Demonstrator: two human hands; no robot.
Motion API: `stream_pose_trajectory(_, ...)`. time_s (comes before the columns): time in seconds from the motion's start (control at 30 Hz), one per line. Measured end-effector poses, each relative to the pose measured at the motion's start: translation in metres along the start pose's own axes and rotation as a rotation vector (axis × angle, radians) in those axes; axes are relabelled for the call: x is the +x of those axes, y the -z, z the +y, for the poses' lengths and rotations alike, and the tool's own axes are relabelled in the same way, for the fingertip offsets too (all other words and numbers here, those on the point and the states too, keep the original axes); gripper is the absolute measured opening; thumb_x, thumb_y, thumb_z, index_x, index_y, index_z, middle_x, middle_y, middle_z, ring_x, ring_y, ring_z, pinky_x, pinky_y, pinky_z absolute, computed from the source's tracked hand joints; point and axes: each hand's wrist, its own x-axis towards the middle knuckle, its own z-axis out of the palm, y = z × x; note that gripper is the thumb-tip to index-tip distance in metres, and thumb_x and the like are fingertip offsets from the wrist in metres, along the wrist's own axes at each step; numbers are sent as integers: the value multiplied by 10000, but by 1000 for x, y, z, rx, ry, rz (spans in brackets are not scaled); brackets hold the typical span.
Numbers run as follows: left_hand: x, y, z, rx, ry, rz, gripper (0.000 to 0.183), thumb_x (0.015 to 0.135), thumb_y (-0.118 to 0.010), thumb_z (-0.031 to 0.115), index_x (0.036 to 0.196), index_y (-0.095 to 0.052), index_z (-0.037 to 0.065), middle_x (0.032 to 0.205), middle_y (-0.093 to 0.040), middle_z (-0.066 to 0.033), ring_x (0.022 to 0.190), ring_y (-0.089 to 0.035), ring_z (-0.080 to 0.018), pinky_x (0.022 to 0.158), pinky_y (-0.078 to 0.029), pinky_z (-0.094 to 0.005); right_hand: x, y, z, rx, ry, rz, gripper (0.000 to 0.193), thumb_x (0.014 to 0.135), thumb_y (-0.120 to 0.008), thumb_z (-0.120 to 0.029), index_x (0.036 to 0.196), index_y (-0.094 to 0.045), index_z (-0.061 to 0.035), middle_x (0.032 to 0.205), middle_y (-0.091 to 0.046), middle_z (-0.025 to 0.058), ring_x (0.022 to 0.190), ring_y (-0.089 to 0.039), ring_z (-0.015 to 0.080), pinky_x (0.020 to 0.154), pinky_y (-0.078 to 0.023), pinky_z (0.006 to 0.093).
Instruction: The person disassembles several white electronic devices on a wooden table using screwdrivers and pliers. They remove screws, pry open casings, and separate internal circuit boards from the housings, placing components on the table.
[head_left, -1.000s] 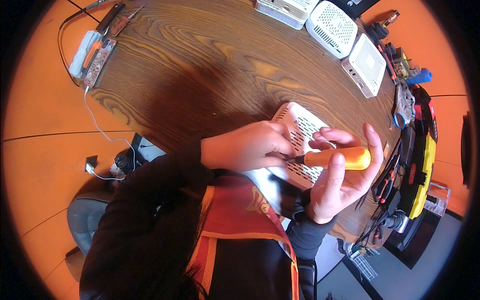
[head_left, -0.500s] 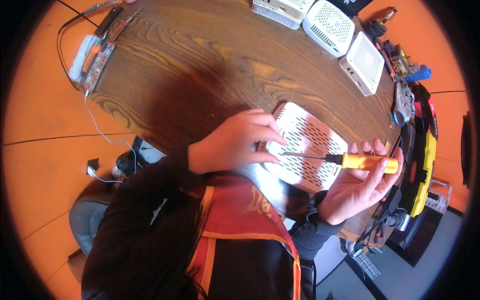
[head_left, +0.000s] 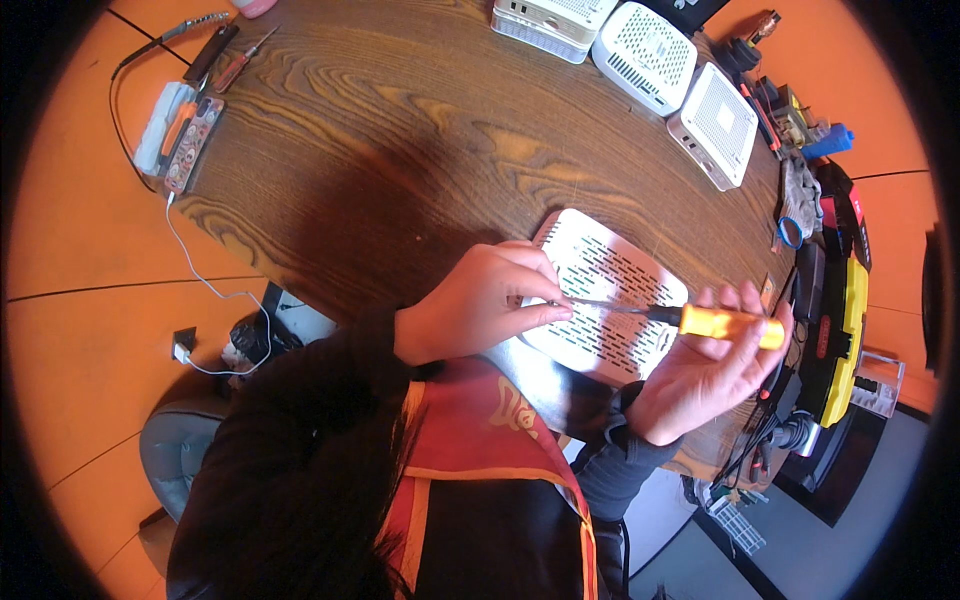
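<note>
now, left fingers closer together, at tip of yellow screwdriver

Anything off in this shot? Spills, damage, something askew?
Nothing stands out: no spill or damage shows. The white vented casing looks intact from above. The right hand holds the yellow-handled screwdriver across it, tip by the left hand; fine detail there is unclear.
</note>
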Motion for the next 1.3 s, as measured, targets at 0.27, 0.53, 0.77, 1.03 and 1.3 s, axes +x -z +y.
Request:
stream_pose_trajectory(0.27,-2,5,14,535,-146,47,142,671,-678,127,805,-635,108,782,-571,-23,757,-541,-184,696,-389,-329,-22,-28,-28,-875,-13,-653,161,701,-746,-91,764,-614,-25,682,-580,69,583,-553,156,574,-462,283)
stream_pose_trajectory(0.53,17,11,31,721,-330,-27,250,598,-696,101,831,-622,51,804,-582,-46,797,-549,-221,737,-394,-364,-18,-15,-10,-718,-121,-819,181,725,-630,9,888,-558,44,905,-564,177,801,-598,339,701,-502,372)
stream_pose_trajectory(0.77,11,12,22,631,-66,10,328,679,-710,72,991,-624,22,833,-588,-87,824,-549,-271,778,-393,-376,112,98,-8,-1387,47,54,125,793,-606,-93,751,-588,23,699,-618,199,686,-627,336,586,-491,392)
stream_pose_trajectory(1.03,-7,20,2,671,38,10,318,704,-689,58,1013,-621,22,962,-590,-108,934,-532,-285,845,-396,-385,183,201,21,-1660,-98,35,337,721,-708,-294,789,-626,26,782,-620,241,786,-611,395,707,-486,450)
stream_pose_trajectory(1.3,-2,5,0,605,-38,-392,847,554,-808,375,1263,-466,61,1412,-275,-225,1298,-246,-437,1025,-196,-584,109,124,25,-1591,49,-228,277,857,-509,-223,920,-518,47,814,-577,215,778,-570,360,676,-478,423)
